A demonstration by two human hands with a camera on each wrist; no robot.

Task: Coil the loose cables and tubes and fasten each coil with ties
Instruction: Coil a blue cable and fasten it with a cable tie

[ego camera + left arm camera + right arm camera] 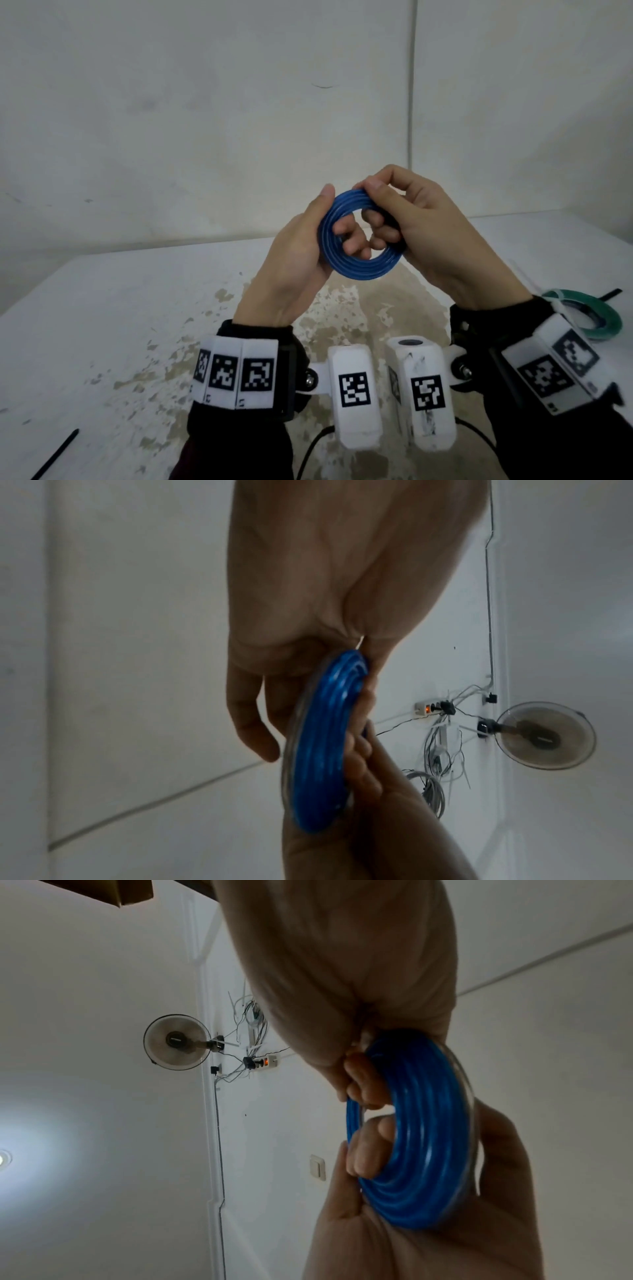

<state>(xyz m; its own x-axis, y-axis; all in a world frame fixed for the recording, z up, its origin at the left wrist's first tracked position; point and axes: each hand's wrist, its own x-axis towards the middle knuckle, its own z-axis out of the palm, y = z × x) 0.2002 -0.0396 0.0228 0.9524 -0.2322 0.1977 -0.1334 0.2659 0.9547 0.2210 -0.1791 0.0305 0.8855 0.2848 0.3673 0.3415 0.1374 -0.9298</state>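
From the head view the left hand (291,260) and right hand (421,226) both pinch the blue coil (356,270) up over the table (102,325), and the wrist views show curled fingers (363,1153) through its hole, so squeeze tight until a tie (54,455) goes on.

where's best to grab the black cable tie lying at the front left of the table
Pinch the thin black cable tie mid-length, coming from above with the left hand, finger and thumb across its width. It lies flat on the white table, so only its narrow sides offer a grip. Meanwhile both hands hold the blue tube coil.
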